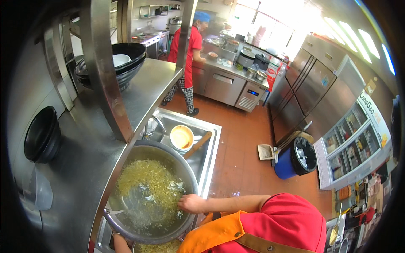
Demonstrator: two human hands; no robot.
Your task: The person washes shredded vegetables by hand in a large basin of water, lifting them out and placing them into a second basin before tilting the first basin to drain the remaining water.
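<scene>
A large metal basin rests over the sink, full of water and pale yellow bean sprouts. Whitish foam or bits float among the sprouts. My right hand reaches over the basin's right side, fingers curled down at the sprouts and water; the fingertips are hidden, so I cannot tell whether they hold any. Below the basin's lower left rim shows part of my left hand, with a bracelet at the wrist; its fingers are hidden by the basin. Under the basin's front, more sprouts sit in another container.
Stacked cups and a wooden handle occupy the steel sink. Black bowls and a clear plastic container stand on the left counter. A shelf post rises there. Beyond, a co-worker stands by a counter.
</scene>
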